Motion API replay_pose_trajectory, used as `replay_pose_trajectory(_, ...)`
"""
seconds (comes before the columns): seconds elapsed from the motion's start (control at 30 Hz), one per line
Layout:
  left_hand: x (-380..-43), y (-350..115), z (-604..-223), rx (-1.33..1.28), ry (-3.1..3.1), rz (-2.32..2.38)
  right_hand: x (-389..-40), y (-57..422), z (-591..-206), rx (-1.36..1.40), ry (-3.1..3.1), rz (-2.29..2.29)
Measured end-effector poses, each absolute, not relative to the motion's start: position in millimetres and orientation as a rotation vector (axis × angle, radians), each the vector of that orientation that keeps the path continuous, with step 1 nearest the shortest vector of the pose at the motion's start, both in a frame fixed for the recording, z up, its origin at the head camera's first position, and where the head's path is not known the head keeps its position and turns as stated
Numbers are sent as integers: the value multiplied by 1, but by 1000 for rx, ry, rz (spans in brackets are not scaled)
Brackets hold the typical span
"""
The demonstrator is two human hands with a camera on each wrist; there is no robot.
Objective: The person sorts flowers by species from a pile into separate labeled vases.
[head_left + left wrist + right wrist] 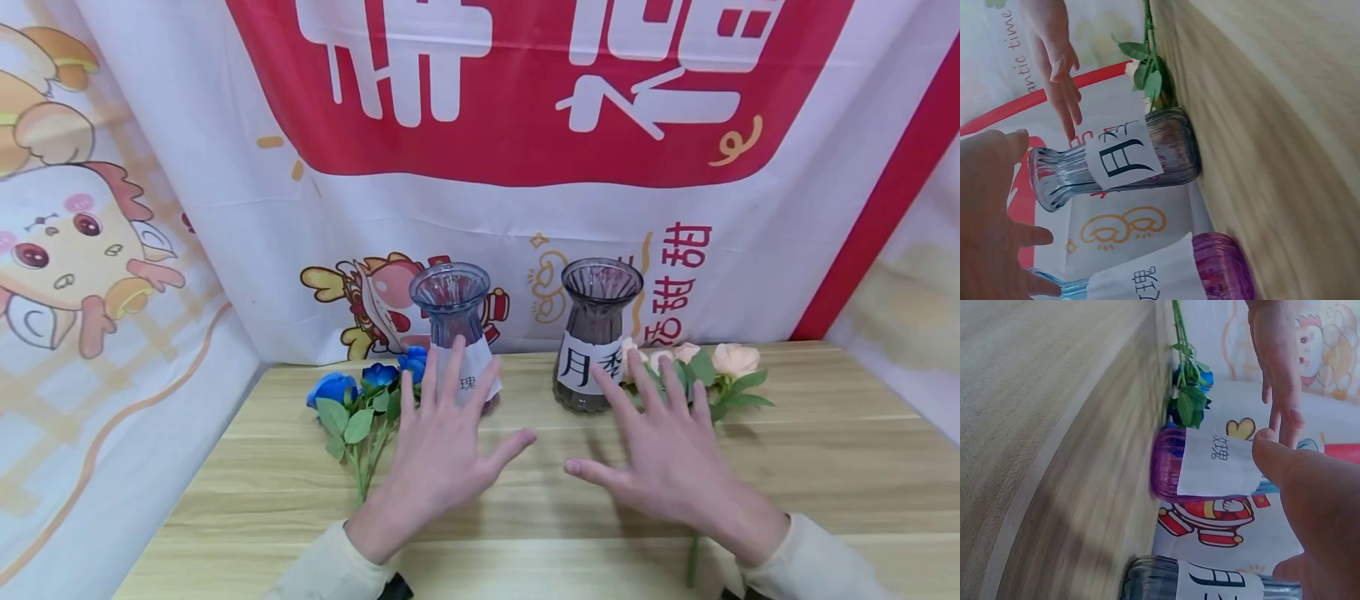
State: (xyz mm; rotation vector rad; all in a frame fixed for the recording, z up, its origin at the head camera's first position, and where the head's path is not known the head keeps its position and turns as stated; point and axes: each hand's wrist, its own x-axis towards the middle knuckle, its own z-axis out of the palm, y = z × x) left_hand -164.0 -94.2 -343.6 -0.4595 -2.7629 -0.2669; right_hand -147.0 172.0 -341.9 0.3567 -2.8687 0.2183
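Both hands hover over the table with fingers spread and nothing held. In the head view the left hand [442, 450] is in front of a blue-and-purple glass vase [450, 308] with a white paper label. My right hand [667, 458] hangs before a dark grey glass vase [596, 321], whose label bears black characters. Left of the left hand lie blue roses [333, 390] with green leaves. Pale pink roses [735, 360] lie behind the right hand, which hides part of their stems. The right wrist view shows the purple base [1167, 465] of the first vase.
The wooden table [540, 533] runs up to a white cloth backdrop [247, 208] with red panels and cartoon prints. Both vases stand upright near the table's back edge. A printed cloth [112, 375] hangs along the left side.
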Motion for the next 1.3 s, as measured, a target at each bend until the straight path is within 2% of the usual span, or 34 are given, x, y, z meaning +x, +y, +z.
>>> replay_pose_trajectory(0.3, -174, -70, -323, -632, -2625, -539, -150, 201, -339, 343, -2727, 521)
replay_pose_trajectory(0.6, -210, -38, -303, -765, -2422, -1136, -149, 243, -346, 231, -2561, 925)
replay_pose_trajectory(0.9, -245, -6, -293, -713, -2415, -1381, -145, 267, -359, -85, -2552, 1242)
replay_pose_trajectory(1.3, -279, 19, -292, -571, -2492, -1472, -150, 287, -371, -151, -2176, 1946)
